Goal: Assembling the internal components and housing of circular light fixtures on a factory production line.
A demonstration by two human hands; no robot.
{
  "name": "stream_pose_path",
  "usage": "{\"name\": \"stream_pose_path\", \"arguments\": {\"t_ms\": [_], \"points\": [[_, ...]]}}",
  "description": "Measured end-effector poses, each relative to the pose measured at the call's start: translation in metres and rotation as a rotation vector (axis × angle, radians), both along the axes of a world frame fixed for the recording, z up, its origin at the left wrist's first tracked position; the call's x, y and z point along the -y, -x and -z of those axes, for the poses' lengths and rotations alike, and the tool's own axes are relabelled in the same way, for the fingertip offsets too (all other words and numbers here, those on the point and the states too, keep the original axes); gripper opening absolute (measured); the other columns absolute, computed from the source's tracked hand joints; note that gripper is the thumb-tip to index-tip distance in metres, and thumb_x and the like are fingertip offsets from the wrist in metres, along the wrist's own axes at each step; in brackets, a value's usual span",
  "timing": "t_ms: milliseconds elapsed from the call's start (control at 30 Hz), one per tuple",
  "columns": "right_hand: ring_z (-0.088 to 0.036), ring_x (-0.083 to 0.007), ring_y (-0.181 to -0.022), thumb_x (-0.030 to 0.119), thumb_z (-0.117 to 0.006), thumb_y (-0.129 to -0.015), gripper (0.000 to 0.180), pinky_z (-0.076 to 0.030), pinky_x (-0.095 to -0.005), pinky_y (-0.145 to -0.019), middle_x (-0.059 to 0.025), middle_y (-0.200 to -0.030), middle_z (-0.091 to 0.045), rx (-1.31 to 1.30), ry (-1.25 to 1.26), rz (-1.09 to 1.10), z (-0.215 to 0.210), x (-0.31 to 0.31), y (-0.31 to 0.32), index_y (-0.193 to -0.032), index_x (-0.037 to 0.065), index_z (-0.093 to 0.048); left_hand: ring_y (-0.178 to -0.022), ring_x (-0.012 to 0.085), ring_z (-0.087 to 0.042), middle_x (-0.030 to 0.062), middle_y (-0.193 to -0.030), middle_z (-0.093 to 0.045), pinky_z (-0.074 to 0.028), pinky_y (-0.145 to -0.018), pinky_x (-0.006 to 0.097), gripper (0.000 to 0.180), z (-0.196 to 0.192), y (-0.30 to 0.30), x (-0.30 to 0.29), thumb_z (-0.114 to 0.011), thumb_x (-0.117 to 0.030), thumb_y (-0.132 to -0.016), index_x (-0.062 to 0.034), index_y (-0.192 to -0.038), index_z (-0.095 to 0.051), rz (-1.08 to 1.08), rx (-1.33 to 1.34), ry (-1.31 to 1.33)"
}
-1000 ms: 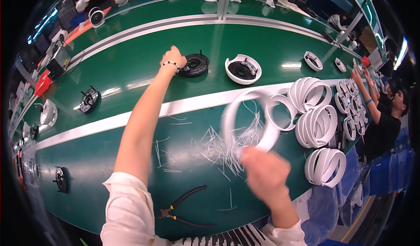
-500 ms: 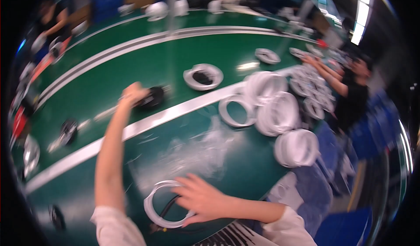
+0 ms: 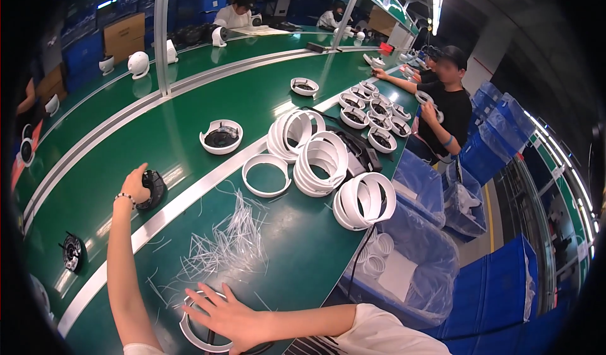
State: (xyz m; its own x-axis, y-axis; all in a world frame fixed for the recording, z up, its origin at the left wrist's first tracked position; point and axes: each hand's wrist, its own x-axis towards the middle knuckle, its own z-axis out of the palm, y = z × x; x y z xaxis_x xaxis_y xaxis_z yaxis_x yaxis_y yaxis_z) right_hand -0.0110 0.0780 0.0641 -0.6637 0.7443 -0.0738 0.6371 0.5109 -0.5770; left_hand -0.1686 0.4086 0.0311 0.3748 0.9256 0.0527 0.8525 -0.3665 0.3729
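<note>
My left hand reaches out over the green belt, its fingers closed at the left edge of a round black part. Close to me on the bench, my right hand lies over a white plastic ring, fingers spread and palm down. The hand covers the ring's right side. Beyond it is a loose heap of thin clear plastic strips. Another round black part rests on the belt at left. A white ring housing with a black inside sits farther along the belt.
Stacked white rings stand at the bench's right, with another stack by the edge. Several white-and-black housings lie beyond. Lined blue bins adjoin the bench edge. A co-worker holds a ring; a metal post rises beyond the belt.
The view has swung to the right and sharpened, so the bench things appear farther left and lower. My left hand stays at the black part, my right hand over the white ring.
</note>
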Motion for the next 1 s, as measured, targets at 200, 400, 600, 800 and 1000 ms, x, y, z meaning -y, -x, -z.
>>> {"name": "stream_pose_path", "arguments": {"t_ms": [200,400,600,800,1000], "points": [[-0.02,-0.0433,-0.12,0.031,-0.077,-0.044,0.107,-0.024,-0.0522,-0.094,-0.0241,-0.132,-0.018,-0.16,-0.061,-0.051,0.007,-0.017,-0.003,-0.13,0.003,-0.019,-0.098,0.0314,-0.053,0.0171,-0.104,-0.057,-0.042,-0.086,0.036,0.05,0.006,0.006,-0.005,-0.064,-0.019,-0.062,-0.0058,-0.109,-0.054,-0.113,0.062,-0.266],[-0.028,-0.0281,-0.121,0.024,-0.081,-0.049,0.106,-0.024,-0.0401,-0.099,-0.0165,-0.129,-0.027,-1.023,-0.094,0.4,-0.01,-0.045,-0.063,-0.132,0.003,-0.017,-0.069,0.0168,-0.058,0.0101,-0.076,-0.062,-0.047,-0.063,0.028,0.023,-0.011,-0.024,0.048,-0.065,-0.009,-0.067,0.0011,-0.086,-0.058,-0.229,0.925,-0.085],[-0.028,-0.0252,-0.12,0.011,-0.077,-0.056,0.101,-0.025,-0.0347,-0.098,-0.0191,-0.131,-0.022,-1.2,-0.139,0.761,0.0,-0.092,-0.065,-0.13,-0.003,-0.01,-0.091,0.0139,-0.053,0.0099,-0.1,-0.055,-0.043,-0.08,0.026,0.029,-0.004,-0.072,0.168,-0.053,0.0,-0.079,0.002,-0.105,-0.04,-0.081,1.421,0.239],[-0.035,-0.0257,-0.114,0.019,-0.081,-0.052,0.105,-0.033,-0.0353,-0.094,-0.0207,-0.123,-0.028,-1.125,-0.174,0.748,0.007,-0.092,-0.052,-0.129,-0.005,-0.013,-0.119,0.0186,-0.032,0.006,-0.129,-0.031,-0.036,-0.092,0.038,0.077,-0.014,-0.07,0.209,-0.049,0.01,-0.063,-0.0125,-0.13,-0.02,0.402,1.508,0.826],[-0.035,-0.0294,-0.112,0.029,-0.083,-0.048,0.113,-0.031,-0.0369,-0.094,-0.0193,-0.118,-0.031,-0.813,-0.229,0.636,0.012,-0.085,-0.042,-0.13,-0.003,-0.013,-0.113,0.0299,-0.04,0.0148,-0.122,-0.041,-0.032,-0.096,0.044,0.071,-0.026,-0.044,0.188,-0.031,-0.061,-0.08,-0.0082,-0.128,-0.032,0.292,1.81,1.488]]}}
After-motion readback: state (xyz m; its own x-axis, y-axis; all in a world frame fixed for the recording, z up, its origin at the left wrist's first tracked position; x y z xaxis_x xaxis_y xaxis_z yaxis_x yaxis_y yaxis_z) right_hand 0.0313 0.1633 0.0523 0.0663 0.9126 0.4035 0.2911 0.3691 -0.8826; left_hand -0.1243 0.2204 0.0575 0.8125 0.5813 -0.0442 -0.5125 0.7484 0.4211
